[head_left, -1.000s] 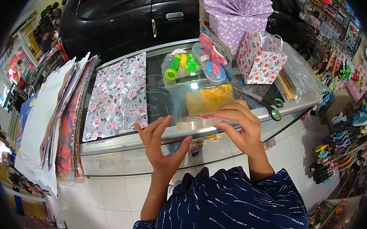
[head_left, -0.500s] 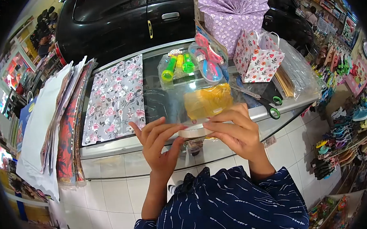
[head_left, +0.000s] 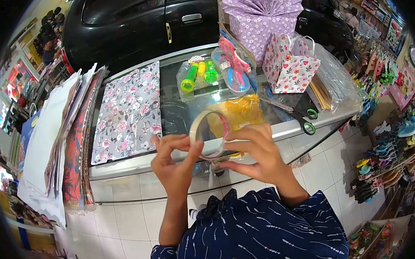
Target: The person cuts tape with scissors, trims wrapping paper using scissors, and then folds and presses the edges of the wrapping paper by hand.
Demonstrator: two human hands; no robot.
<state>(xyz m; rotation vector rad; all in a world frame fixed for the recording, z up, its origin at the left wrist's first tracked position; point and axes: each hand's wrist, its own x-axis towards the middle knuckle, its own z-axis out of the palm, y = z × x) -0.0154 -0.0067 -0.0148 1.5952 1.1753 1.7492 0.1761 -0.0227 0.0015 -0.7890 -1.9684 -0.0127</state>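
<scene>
A roll of clear tape (head_left: 194, 130) is raised on its edge above the front of the glass counter, its round opening facing me. My left hand (head_left: 174, 162) pinches the roll's left rim between thumb and fingers. On the other side, my right hand (head_left: 256, 150) has its fingertips at the lower right rim, with the thumb lower and somewhat apart; the exact contact is blurred. Behind the roll lies a yellow plastic-wrapped packet (head_left: 237, 116). Scissors with black and green handles (head_left: 306, 118) rest on the counter to the right of my right hand.
Floral grey wrapping paper (head_left: 125, 110) lies on the left of the counter (head_left: 124, 167), beside stacked paper sheets (head_left: 51, 144). Farther back are packaged toys (head_left: 199, 75), a purple flowered gift package (head_left: 263, 28) and a small floral paper bag (head_left: 291, 65). A black car (head_left: 130, 29) stands behind.
The roll has been turned from nearly edge-on to upright, showing its ring. My left hand has moved slightly left, and my right thumb has dropped away from the fingers.
</scene>
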